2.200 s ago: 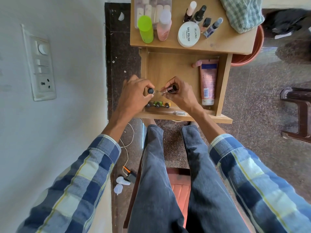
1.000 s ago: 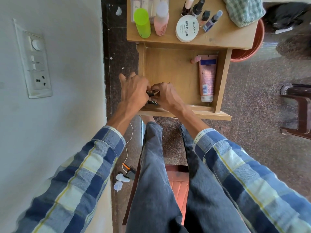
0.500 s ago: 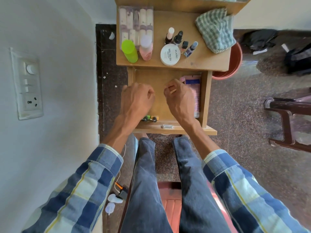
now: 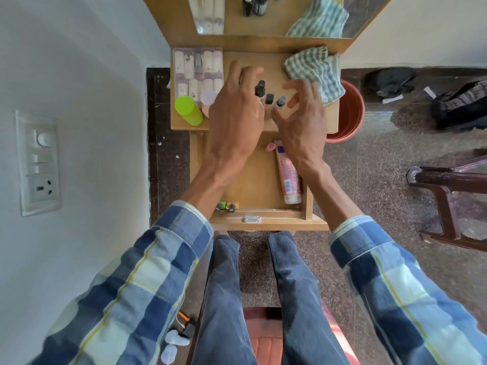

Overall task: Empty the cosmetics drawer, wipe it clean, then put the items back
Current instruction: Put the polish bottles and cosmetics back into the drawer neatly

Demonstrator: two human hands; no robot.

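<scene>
Both hands, left hand (image 4: pixel 237 114) and right hand (image 4: pixel 300 119), hover spread and holding nothing over the small upright bottles (image 4: pixel 268 97) on the bench (image 4: pixel 274 64) behind the open drawer (image 4: pixel 253 180); crowded fingers could topple them.

It was a room in a home, shown by the small wooden dressing table (image 4: pixel 311 122) with its mirror (image 4: pixel 369 11) at the top of the frame, the wall switchboard (image 4: pixel 38 164) at left, and the speckled stone floor (image 4: pixel 382 185) at right.
</scene>
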